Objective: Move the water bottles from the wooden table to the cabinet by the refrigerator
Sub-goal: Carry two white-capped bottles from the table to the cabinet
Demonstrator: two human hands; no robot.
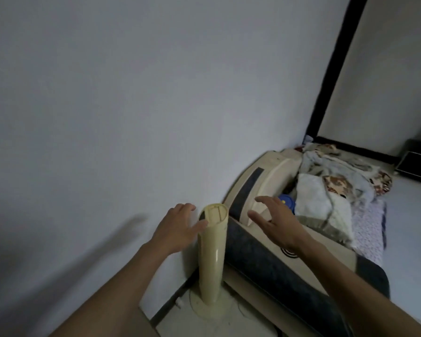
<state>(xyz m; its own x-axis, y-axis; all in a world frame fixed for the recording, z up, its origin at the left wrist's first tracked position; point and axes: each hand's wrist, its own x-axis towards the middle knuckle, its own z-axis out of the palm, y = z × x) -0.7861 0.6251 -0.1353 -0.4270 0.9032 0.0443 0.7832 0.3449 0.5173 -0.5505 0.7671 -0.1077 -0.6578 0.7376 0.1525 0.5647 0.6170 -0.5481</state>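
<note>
No water bottle, wooden table, cabinet or refrigerator shows in the head view. My left hand [178, 227] is stretched forward with its fingers apart and holds nothing; its fingertips sit beside the top of a tall cream tower fan [213, 254]. My right hand [277, 222] reaches forward over a beige and dark-grey mattress [272, 261], fingers spread, nothing in it.
A plain white wall [131, 105] fills the left and top. Crumpled blankets [326, 190] and a blue round object [287, 201] lie on the mattress on the floor. A dark low stand [416, 164] sits at the far right. A black door frame [336, 64] rises behind.
</note>
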